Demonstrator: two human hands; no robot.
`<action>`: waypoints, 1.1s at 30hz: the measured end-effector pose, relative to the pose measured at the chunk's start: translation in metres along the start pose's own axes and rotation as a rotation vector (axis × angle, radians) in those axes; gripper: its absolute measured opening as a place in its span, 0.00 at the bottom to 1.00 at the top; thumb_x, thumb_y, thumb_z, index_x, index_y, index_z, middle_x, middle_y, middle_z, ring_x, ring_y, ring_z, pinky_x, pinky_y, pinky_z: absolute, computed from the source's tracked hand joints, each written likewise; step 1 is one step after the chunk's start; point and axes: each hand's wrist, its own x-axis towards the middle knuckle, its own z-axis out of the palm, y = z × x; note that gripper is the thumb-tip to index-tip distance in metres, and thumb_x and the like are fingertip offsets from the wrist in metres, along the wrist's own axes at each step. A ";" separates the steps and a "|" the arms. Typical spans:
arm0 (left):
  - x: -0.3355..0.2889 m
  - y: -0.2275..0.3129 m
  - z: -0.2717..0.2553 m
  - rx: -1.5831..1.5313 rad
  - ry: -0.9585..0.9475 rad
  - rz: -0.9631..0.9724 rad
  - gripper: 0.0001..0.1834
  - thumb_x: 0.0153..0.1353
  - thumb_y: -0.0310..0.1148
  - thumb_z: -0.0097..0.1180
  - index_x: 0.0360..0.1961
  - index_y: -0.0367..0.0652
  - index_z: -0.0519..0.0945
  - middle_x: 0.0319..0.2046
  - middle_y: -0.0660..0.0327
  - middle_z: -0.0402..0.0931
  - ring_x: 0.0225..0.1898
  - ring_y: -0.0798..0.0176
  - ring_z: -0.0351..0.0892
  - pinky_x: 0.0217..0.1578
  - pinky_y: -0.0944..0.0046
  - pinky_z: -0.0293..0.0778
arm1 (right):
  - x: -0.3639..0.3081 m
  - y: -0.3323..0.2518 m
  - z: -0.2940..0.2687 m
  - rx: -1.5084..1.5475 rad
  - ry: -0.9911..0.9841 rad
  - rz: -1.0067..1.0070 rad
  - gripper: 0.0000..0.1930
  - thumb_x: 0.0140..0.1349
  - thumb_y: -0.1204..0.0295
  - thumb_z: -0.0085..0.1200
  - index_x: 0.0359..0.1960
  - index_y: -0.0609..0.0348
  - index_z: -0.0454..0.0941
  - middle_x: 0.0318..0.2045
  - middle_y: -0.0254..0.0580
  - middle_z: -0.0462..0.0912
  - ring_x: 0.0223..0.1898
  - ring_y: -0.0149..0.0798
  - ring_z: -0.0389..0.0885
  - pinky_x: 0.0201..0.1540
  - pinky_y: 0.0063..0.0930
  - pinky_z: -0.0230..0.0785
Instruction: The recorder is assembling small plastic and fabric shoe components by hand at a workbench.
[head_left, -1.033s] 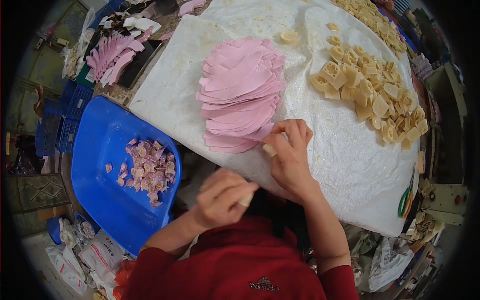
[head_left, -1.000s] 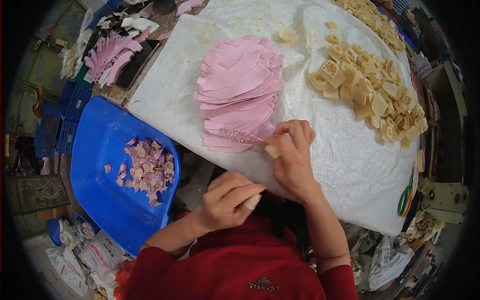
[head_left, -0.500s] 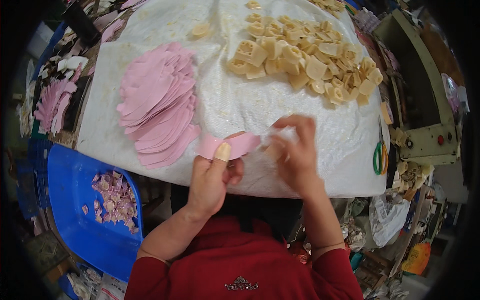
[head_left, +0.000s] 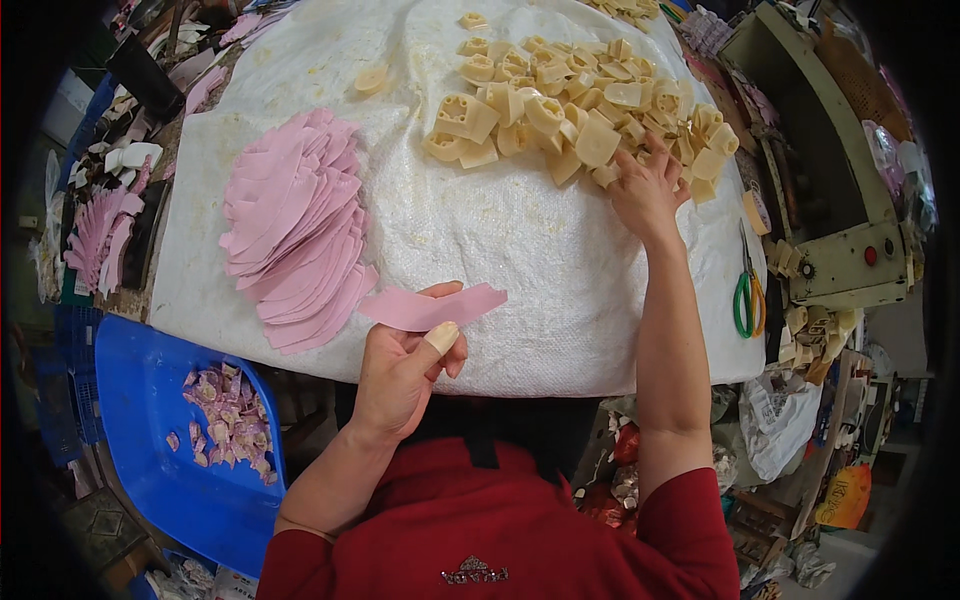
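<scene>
My left hand (head_left: 405,365) is closed on a curved pink strip (head_left: 470,303), pinched under a thumb that wears a pale finger cover. The strip, of thin leather-like material, is held up just above the near part of the white cloth. My right hand (head_left: 650,192) is stretched far forward, fingers apart, touching the right part of a heap of beige plastic blocks (head_left: 560,115) shaped like small shoe heels. Whether a block sits under its fingertips cannot be made out. Left of the cloth's middle, a fanned stack of similar pink strips (head_left: 295,230) lies close to my left hand.
A white woven cloth (head_left: 480,230) covers the table. Scissors (head_left: 745,300) with green and orange handles lie at its right edge. A blue basin (head_left: 150,430) with glittery pieces stands lower left. On the right is a pale green machine (head_left: 850,270). One block (head_left: 371,79) lies apart.
My right hand has left the pink strip's right end and reached forward and right to the beige heap. The left hand has kept the strip, lowering it slightly. The whole view has shifted a little.
</scene>
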 end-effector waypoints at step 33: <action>-0.011 -0.010 0.010 0.124 0.077 0.227 0.23 0.70 0.40 0.43 0.52 0.28 0.72 0.47 0.52 0.75 0.45 0.65 0.76 0.45 0.65 0.72 | -0.163 -0.092 -0.039 1.312 0.195 -0.501 0.14 0.60 0.75 0.55 0.47 0.58 0.69 0.40 0.52 0.77 0.39 0.44 0.76 0.40 0.34 0.70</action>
